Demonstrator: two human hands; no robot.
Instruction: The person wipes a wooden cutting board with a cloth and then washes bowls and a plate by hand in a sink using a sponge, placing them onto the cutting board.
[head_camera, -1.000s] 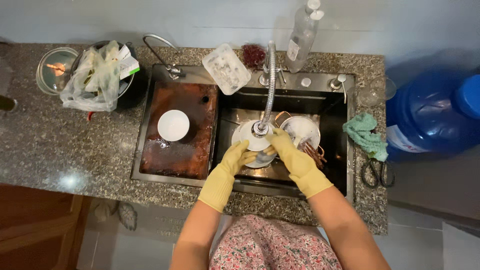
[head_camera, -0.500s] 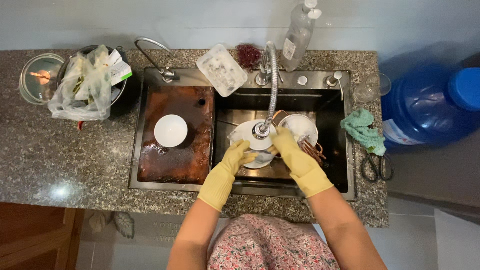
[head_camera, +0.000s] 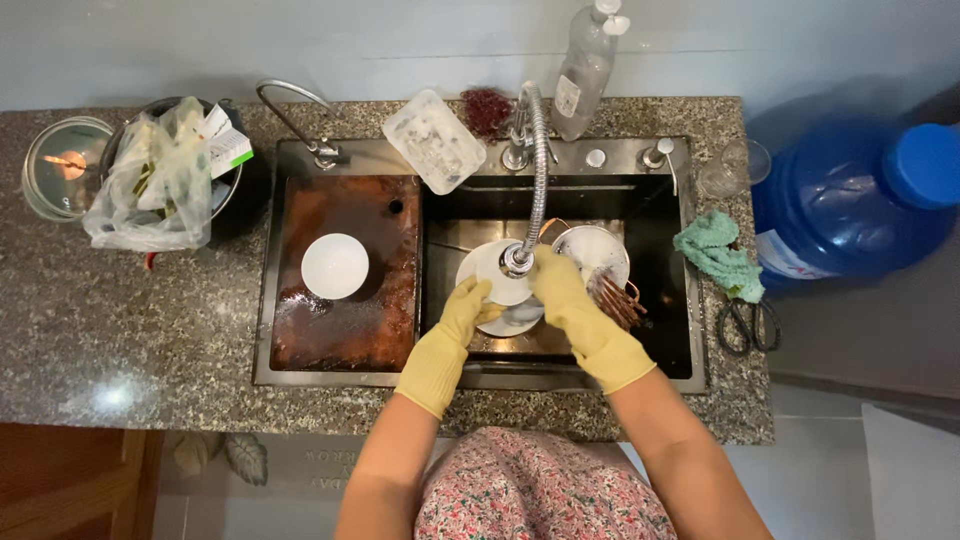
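Two yellow-gloved hands work over the sink (head_camera: 660, 170): left hand (head_camera: 468, 305) fingers grip a white plate (head_camera: 495, 275) under the faucet (head_camera: 538, 170); right hand (head_camera: 565, 295) fingers curl on its other rim. White bowl (head_camera: 335, 265) sits apart on the left board.

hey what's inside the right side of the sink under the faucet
In the right sink basin, both gloved hands, left hand and right hand, hold a white plate under the faucet head. Another white dish and chopsticks lie beside. The basin floor beneath them is hidden.
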